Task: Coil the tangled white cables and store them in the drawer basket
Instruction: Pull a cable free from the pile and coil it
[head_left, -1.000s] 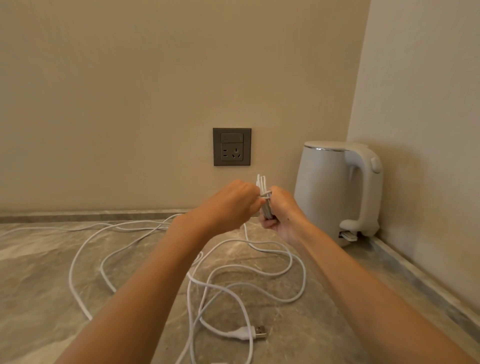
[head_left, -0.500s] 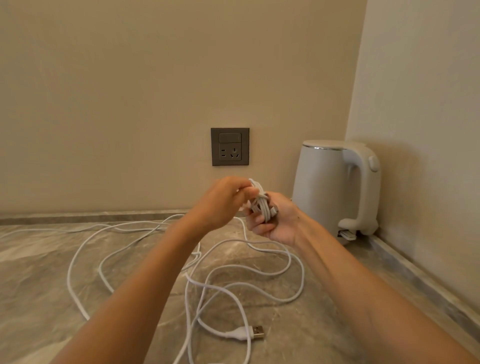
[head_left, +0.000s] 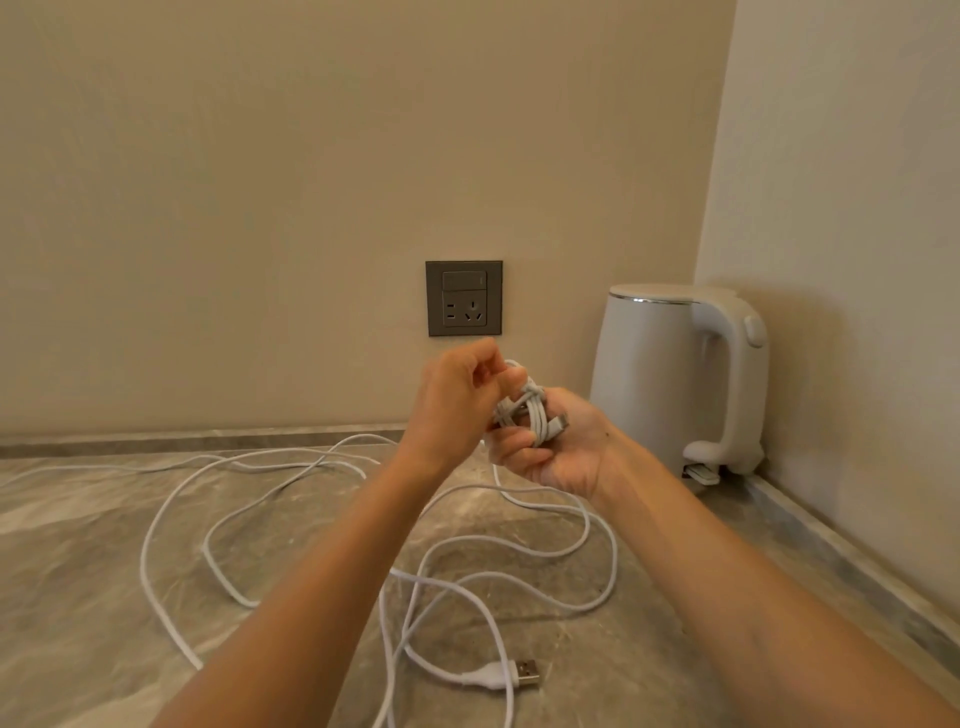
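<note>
Here, left hand (head_left: 457, 400): raised above the desk, fingers curled, pinching the top loop of the cable bundle.
Right hand (head_left: 563, 457): palm turned up, fingers curled round the lower part of the bundle.
Cable bundle (head_left: 524, 410): small white coil with turns wound across its middle, held between both hands in the air; a small connector (head_left: 558, 423) sticks out at its 3 o'clock side, over the right palm.
Loose cable (head_left: 480, 679): white, lying in tangled loops on the desk, spread from 6 to 9 o'clock of the hands; one strand rises towards the bundle.
USB plug (head_left: 527, 673): flat on the desk at 6 o'clock of the hands, metal end pointing to 3 o'clock.
Desk (head_left: 78, 597): grey marbled stone.
Kettle (head_left: 660, 374): white, upright in the corner at 3 o'clock of the hands, handle to the right.
Socket (head_left: 464, 299): dark plate on the wall at 12 o'clock of the hands.
</note>
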